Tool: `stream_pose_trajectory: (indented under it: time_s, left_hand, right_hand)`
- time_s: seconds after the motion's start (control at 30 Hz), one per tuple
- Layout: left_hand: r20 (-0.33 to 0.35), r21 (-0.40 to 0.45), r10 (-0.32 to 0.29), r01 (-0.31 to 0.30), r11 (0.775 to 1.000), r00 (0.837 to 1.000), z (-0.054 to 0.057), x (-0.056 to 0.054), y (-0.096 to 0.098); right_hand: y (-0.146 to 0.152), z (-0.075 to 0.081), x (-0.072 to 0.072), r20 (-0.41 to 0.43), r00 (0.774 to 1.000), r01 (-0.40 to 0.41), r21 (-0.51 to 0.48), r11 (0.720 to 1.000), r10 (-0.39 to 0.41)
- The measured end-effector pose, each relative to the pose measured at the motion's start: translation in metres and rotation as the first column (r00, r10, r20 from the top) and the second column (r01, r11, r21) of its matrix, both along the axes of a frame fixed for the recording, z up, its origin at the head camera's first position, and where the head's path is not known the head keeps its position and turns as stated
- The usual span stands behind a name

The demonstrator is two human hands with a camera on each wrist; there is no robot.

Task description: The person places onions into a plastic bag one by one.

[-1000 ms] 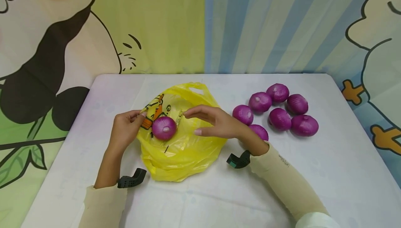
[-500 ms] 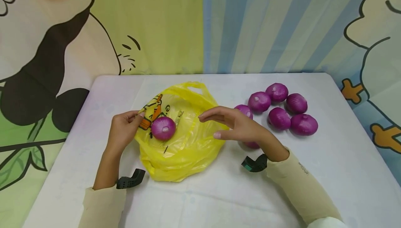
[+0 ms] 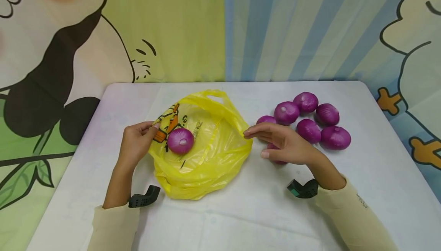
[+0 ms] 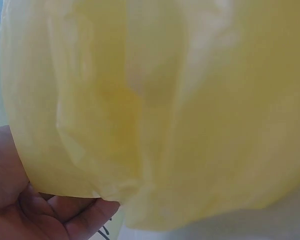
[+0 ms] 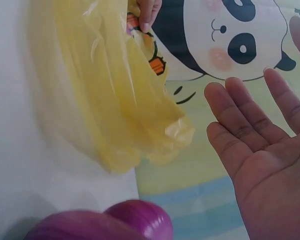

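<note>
My left hand [image 3: 137, 143] pinches the left rim of a yellow plastic bag [image 3: 220, 163], whose mouth gapes upward. One purple onion [image 3: 180, 141] lies inside, near that pinched edge. In the left wrist view the bag's yellow side [image 4: 155, 125] fills most of the picture, the fingers curled at its lower edge. My right hand [image 3: 286, 143] hovers just right of the bag with relaxed fingers and nothing held. Beneath it, an onion [image 3: 277, 161] is partly covered, and another onion [image 3: 266, 119] shows behind the fingers. The right wrist view shows the bare palm [image 5: 280, 175].
More purple onions stand in a loose group to the right, among them a front one [image 3: 335, 138] and a back one [image 3: 305, 102]. Everything lies on a white-covered table [image 3: 220, 224]. A printed cartoon curtain [image 3: 186, 28] hangs behind the table's far edge.
My right hand has drawn back rightward from over the bag's mouth to beside the bag, over the nearer onions. My left hand, the bag and the onion in it have stayed put.
</note>
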State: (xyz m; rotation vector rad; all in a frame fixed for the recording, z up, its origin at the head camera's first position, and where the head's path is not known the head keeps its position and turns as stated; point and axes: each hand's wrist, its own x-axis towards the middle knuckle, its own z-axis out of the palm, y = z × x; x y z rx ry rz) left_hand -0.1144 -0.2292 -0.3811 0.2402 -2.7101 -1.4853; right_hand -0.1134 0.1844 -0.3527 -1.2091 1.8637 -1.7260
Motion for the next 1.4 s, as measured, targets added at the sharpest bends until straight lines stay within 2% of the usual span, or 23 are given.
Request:
stream_pose_trajectory:
  time_s: [0.4, 0.57, 0.8, 0.87, 1.07, 1.4]
  left_hand:
    - [-0.024, -0.002, -0.004, 0.004, 1.0, 1.0, -0.002, -0.001, -0.001]
    - [-0.034, 0.0, -0.011, 0.011, 1.0, 0.999, -0.002, -0.001, -0.001]
    - [-0.053, -0.008, -0.028, 0.027, 1.0, 0.998, 0.001, -0.001, 0.0]
    - [-0.054, -0.01, -0.028, 0.027, 1.0, 0.998, 0.001, -0.001, 0.0]
    - [-0.029, 0.009, -0.018, 0.018, 1.0, 0.999, -0.001, 0.0, 0.0]
    - [-0.037, 0.012, -0.025, 0.026, 1.0, 0.999, 0.0, 0.002, 0.0]
  right_hand:
    - [0.03, -0.005, 0.006, -0.019, 0.996, 0.083, 0.039, 0.996, -0.083]
    - [0.047, -0.008, 0.004, -0.041, 0.99, 0.136, -0.009, 0.991, -0.136]
    - [0.067, -0.018, 0.008, -0.064, 0.989, 0.131, -0.054, 0.99, -0.134]
    - [0.073, -0.021, 0.009, -0.064, 0.986, 0.152, -0.058, 0.987, -0.156]
    - [0.084, -0.027, 0.01, -0.019, 0.966, 0.257, -0.013, 0.966, -0.258]
    - [0.089, -0.043, 0.012, 0.011, 0.953, 0.301, 0.093, 0.949, -0.303]
